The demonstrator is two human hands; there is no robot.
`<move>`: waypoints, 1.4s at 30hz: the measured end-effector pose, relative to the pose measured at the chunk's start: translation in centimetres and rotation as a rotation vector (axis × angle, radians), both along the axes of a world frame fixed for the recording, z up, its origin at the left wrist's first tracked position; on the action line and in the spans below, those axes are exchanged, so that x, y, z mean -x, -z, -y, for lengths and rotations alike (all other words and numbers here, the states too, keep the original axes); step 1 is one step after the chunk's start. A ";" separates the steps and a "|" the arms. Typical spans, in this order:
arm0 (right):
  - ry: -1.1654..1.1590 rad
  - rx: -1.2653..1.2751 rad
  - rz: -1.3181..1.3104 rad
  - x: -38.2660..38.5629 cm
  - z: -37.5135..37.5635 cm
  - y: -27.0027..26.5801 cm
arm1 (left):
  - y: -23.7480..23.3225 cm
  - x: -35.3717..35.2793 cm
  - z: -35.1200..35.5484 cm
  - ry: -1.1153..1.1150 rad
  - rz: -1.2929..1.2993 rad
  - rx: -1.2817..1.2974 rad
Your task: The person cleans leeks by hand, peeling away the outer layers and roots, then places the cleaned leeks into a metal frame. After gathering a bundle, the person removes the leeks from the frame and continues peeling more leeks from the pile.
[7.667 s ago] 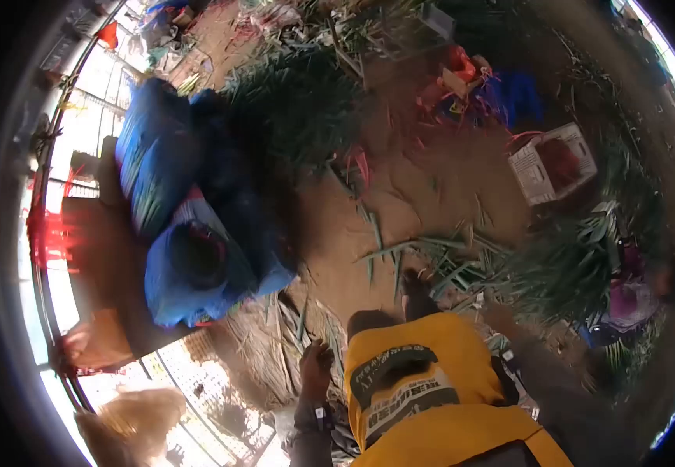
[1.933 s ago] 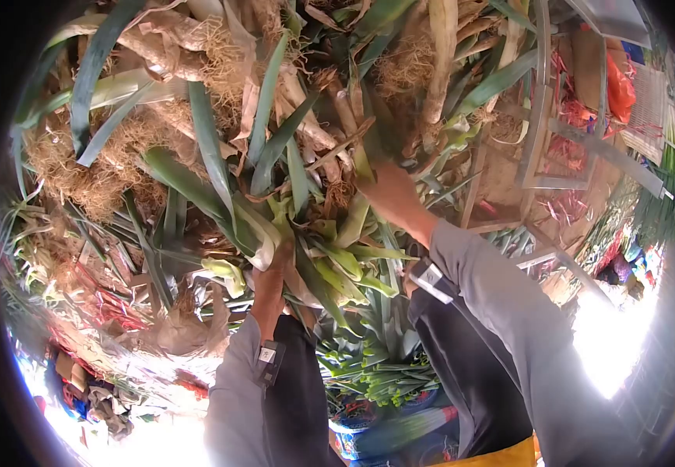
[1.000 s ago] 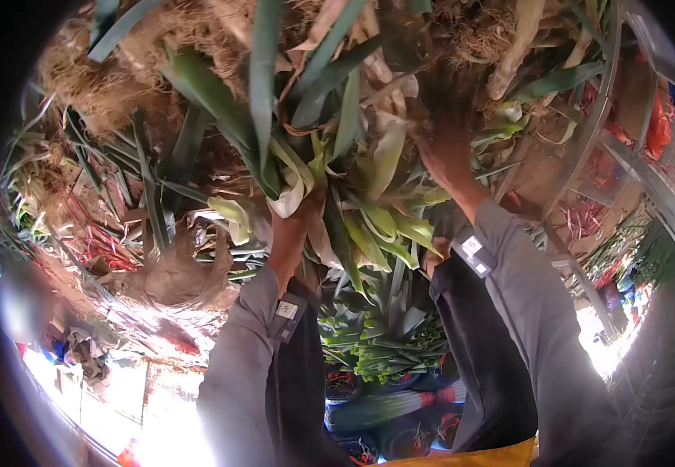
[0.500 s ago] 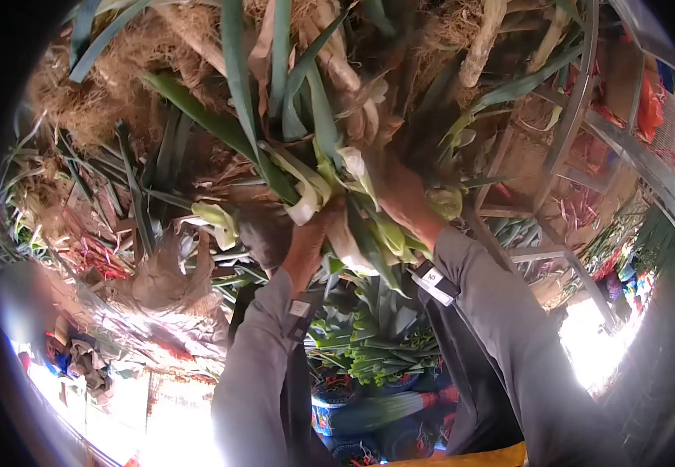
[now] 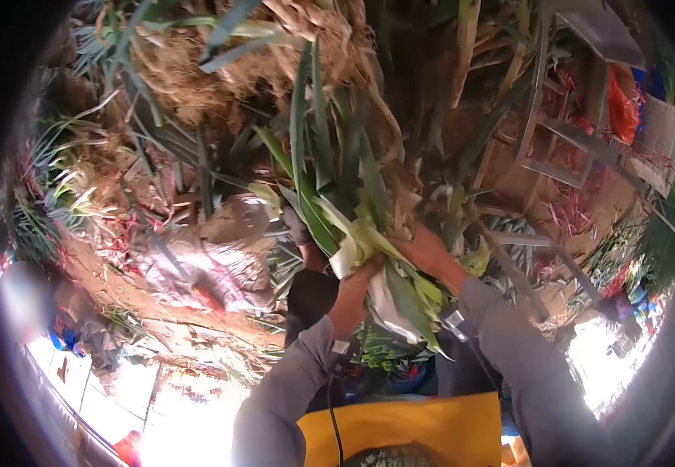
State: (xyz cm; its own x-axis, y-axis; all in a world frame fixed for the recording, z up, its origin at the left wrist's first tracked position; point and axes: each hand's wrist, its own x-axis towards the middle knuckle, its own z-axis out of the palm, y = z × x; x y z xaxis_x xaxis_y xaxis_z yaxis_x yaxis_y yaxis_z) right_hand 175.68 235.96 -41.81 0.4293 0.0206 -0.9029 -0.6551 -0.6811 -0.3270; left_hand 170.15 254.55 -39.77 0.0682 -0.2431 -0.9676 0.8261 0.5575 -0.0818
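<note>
In the head view, my left hand (image 5: 353,298) is closed around the pale lower leaves of a bunch of leeks (image 5: 385,297). My right hand (image 5: 432,258) grips the same bunch from the other side, higher up, and its fingertips are partly hidden among the leaves. Long green blades fan upward and away from my hands, while pale, peeling leaf ends hang down between my wrists. Dark bands with small white labels sit at both of my cuffs.
Leeks with tangled brown roots (image 5: 209,82) lie heaped beyond my hands. At right stands a metal frame (image 5: 563,132), with an orange-red bag (image 5: 622,103) behind it. A pale crumpled sack (image 5: 213,272) lies at left. My yellow apron (image 5: 462,424) shows below.
Both hands and the leek bunch have come lower and a little rightward in view, closer to my body. My apron shows much more, and the root pile appears farther off.
</note>
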 end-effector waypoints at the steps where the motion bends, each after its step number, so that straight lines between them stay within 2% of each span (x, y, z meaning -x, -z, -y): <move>1: 0.012 -0.047 -0.021 0.0 0.3 -1.8 | -2.2 -0.5 0.2 -0.002 0.024 0.000; 2: -0.002 -0.057 -0.004 -0.3 1.2 -3.2 | -4.4 -1.1 0.4 -0.008 0.013 0.008; 4: -0.031 -0.286 0.102 0.5 3.2 -5.5 | -9.0 -1.8 1.3 0.007 0.053 -0.019; 5: -0.021 -0.250 0.159 0.0 3.5 -8.5 | -11.2 -1.9 1.8 0.064 0.062 -0.041; 6: -0.011 -0.212 0.218 -0.7 4.3 -11.3 | -13.1 -2.5 2.8 0.004 0.036 -0.016; 8: -0.109 -0.090 -0.059 -0.4 8.6 -13.1 | -17.2 -3.0 5.2 -0.046 -0.016 0.009; 11: -0.098 -0.116 0.058 -4.5 10.3 -22.9 | -21.9 -3.6 8.7 0.022 0.055 -0.013; 13: -0.574 -0.107 0.304 -4.4 14.7 -26.5 | -26.1 -5.4 10.9 0.047 0.148 -0.044; 14: -0.586 -0.110 0.313 -4.5 16.4 -27.9 | -27.7 -6.1 12.1 0.004 0.194 -0.025; 15: -0.511 -0.054 0.294 -4.8 17.8 -29.4 | -29.4 -6.6 13.3 -0.039 0.241 -0.005; 16: -0.473 -0.025 0.293 -5.0 19.4 -30.5 | -31.3 -7.5 14.1 0.067 0.257 -0.058; 17: -0.435 0.004 0.292 -5.3 21.1 -31.7 | -32.3 -7.2 15.8 0.047 0.350 -0.073; 18: -0.037 -0.147 0.196 -5.1 23.2 -33.0 | -33.3 -7.0 17.7 0.022 0.453 -0.111; 20: -0.115 -0.018 0.367 -6.2 25.4 -35.2 | -35.4 -7.6 20.4 -0.004 0.605 -0.141; 23: -0.085 0.047 0.552 -8.1 27.4 -37.8 | -38.3 -8.9 22.1 -0.021 0.762 -0.081; 24: -0.065 0.046 0.597 -8.8 27.4 -38.6 | -39.5 -10.5 21.0 0.187 0.886 -0.058; 25: -0.040 0.038 0.644 -9.6 27.2 -39.1 | -39.7 -10.3 21.6 0.199 0.930 -0.059; 27: 0.009 -0.015 0.698 -11.5 25.1 -40.9 | -38.2 -8.9 22.7 -0.144 0.786 -0.029; 29: 0.074 -0.070 0.725 -13.3 22.7 -42.5 | -37.1 -8.6 21.0 -0.080 0.761 0.008; 30: 0.146 -0.163 0.718 -14.0 20.9 -43.5 | -35.5 -8.5 20.5 -0.123 0.741 0.042; 31: 0.078 -0.144 0.686 -14.9 19.4 -45.0 | -35.9 -9.2 18.8 -0.097 0.752 0.115; 33: 0.086 -0.298 0.792 -15.6 17.5 -44.7 | -37.5 -10.7 17.2 -0.087 0.602 0.016; 34: 0.090 -0.309 0.798 -15.5 16.9 -43.7 | -37.7 -11.0 16.1 -0.081 0.546 0.046; 36: 0.145 -0.254 0.738 -15.7 15.5 -41.4 | -37.4 -11.6 14.9 -0.150 0.560 0.051; 37: 0.157 -0.258 0.738 -17.0 14.0 -43.1 | -37.5 -12.2 14.4 -0.170 0.548 0.030; 39: 0.009 -0.047 0.560 -18.7 11.8 -46.0 | -34.4 -11.7 12.5 -0.178 0.521 0.090; 40: -0.005 -0.078 0.542 -19.2 11.2 -45.8 | -33.6 -12.1 11.9 -0.214 0.511 0.153; 42: -0.035 -0.022 0.628 -18.0 11.1 -40.6 | -33.8 -13.2 11.2 -0.225 0.461 0.242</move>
State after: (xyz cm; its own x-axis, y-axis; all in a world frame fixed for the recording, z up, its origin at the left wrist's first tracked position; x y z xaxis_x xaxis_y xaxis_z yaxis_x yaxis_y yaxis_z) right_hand 193.65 224.88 -1.23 0.8762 0.0601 -0.4782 -0.3109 -0.6876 -0.6561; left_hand 183.33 243.31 -5.93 0.5465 -0.3848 -0.7438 0.6697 0.7341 0.1123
